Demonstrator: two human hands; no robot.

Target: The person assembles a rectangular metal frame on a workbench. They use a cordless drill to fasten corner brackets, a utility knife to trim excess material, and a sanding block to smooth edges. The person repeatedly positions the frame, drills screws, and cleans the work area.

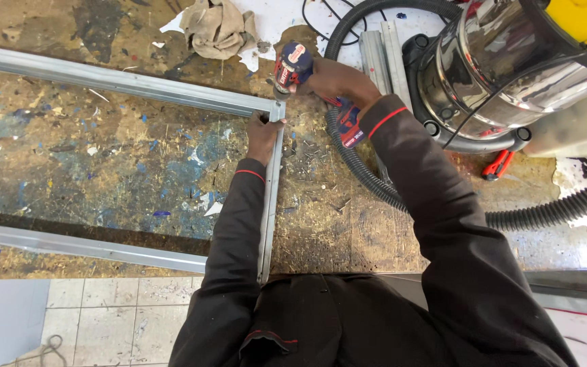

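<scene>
A grey metal frame lies on a paint-stained wooden bench: a long far bar (117,80), a short cross bar (270,204) and a near bar (83,246). My left hand (262,134) grips the corner where the far bar meets the cross bar. My right hand (334,80) holds a red and blue cordless drill (293,66) with its nose pointed down at that corner. Dark sleeves with red trim cover both my arms.
A steel vacuum drum with a yellow top (511,61) stands at the right, its ribbed black hose (375,183) curling across the bench. A crumpled beige rag (219,27) lies at the back. Red pliers (497,165) rest beside the vacuum. Tiled floor (103,319) shows below left.
</scene>
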